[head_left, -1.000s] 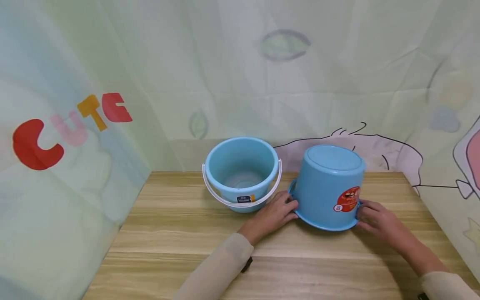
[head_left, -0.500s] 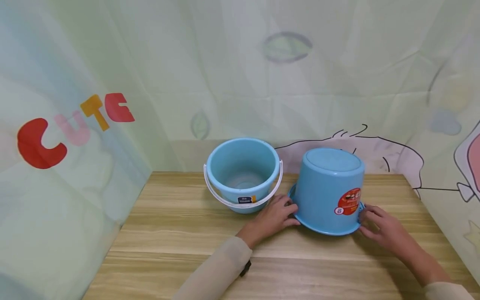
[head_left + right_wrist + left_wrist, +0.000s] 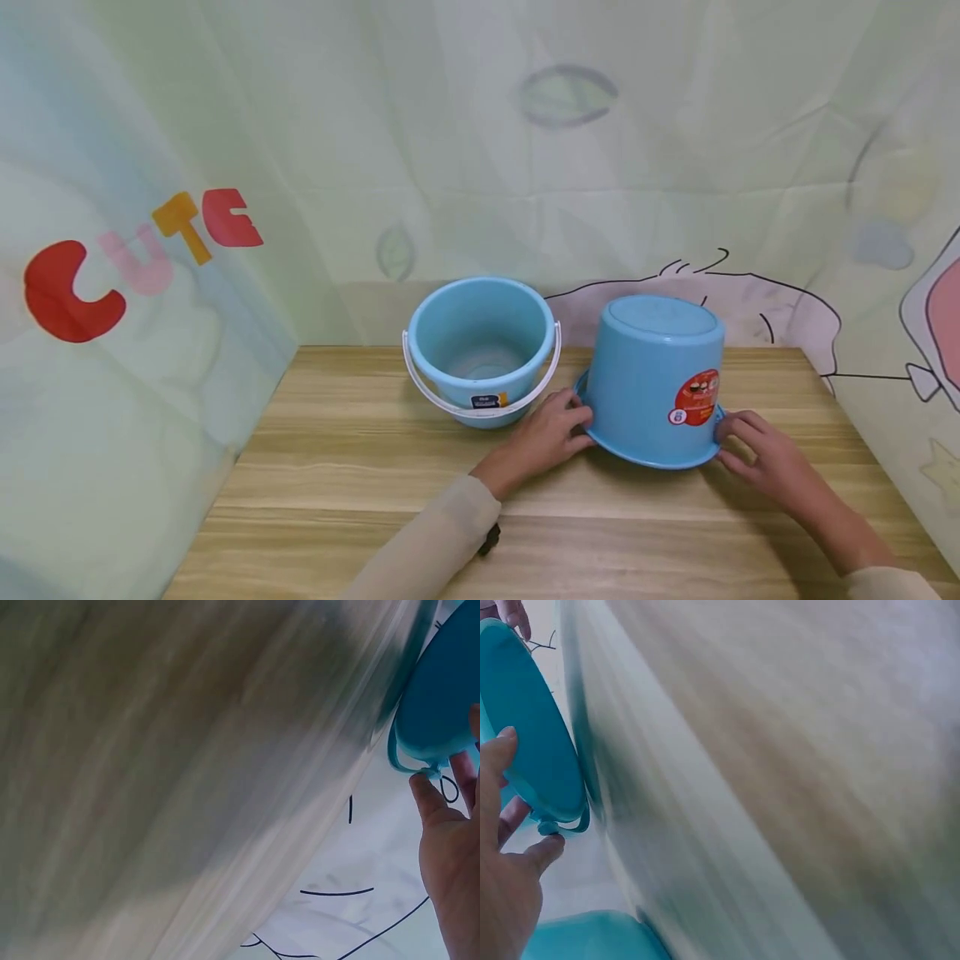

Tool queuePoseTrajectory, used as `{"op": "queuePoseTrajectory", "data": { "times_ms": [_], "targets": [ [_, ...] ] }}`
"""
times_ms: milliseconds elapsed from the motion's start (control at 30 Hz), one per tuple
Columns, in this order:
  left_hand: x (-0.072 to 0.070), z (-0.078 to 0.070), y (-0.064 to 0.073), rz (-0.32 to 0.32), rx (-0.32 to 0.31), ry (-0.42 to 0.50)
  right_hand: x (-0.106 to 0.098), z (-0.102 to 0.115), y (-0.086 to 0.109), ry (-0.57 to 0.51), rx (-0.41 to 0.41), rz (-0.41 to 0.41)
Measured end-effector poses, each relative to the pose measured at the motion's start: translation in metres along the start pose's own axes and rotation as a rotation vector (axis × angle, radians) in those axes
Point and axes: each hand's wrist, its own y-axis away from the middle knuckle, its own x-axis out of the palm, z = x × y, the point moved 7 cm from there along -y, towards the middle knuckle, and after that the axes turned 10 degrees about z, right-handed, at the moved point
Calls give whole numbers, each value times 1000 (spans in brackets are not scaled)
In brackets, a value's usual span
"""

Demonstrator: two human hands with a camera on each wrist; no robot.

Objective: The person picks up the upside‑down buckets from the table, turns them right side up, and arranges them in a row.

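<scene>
A light blue bucket (image 3: 652, 392) stands upside down at the right of the head view, its round base up and a red label on its side. At its left rim, my left hand (image 3: 543, 437) pinches the edge by the handle joint. My right hand (image 3: 772, 462) grips the opposite side, thumb and fingers at the rim. In the left wrist view, the blue handle (image 3: 579, 823) curves out beside my thumb. Likewise, a blue handle loop (image 3: 397, 754) shows near the right thumb. The bucket's mouth faces the table and its inside is hidden.
A second blue bucket (image 3: 442, 333) stands upright just left, mouth up, with a white handle (image 3: 427, 387) lowered across its front. My left hand lies close to it. The wooden table (image 3: 337, 467) ends at a printed curtain (image 3: 465, 150) behind and at both sides.
The upside-down bucket has come very slightly nearer to me, and my right hand with it. Both hands keep their hold at the rim. The upright bucket stays put.
</scene>
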Motion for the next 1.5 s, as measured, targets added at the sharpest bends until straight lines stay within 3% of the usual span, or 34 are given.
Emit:
{"op": "queuePoseTrajectory", "data": {
  "times_ms": [233, 400, 533, 700, 900, 1067, 1300, 1500],
  "targets": [
    [1, -2, 0, -60, 2, 104, -4, 4, 0, -29, 74, -38],
    [-1, -3, 1, -144, 4, 197, -5, 4, 2, -168, 143, -75],
    [-7, -8, 2, -229, 10, 238, -11, 6, 0, -293, 173, -166],
    [-13, -13, 4, -314, -25, 271, -15, 9, 0, -333, 189, -285],
    [-20, -19, 4, -364, -70, 260, -16, 11, 3, -306, 231, -339],
    [-26, -23, 6, -398, -66, 218, -20, 17, 5, -261, 212, -403],
    [-38, -31, 12, -508, -28, 172, -28, 25, 6, -301, 227, -422],
    [-55, -40, 17, -587, 26, 142, -34, 29, 7, -370, 182, -475]
  ]
}}
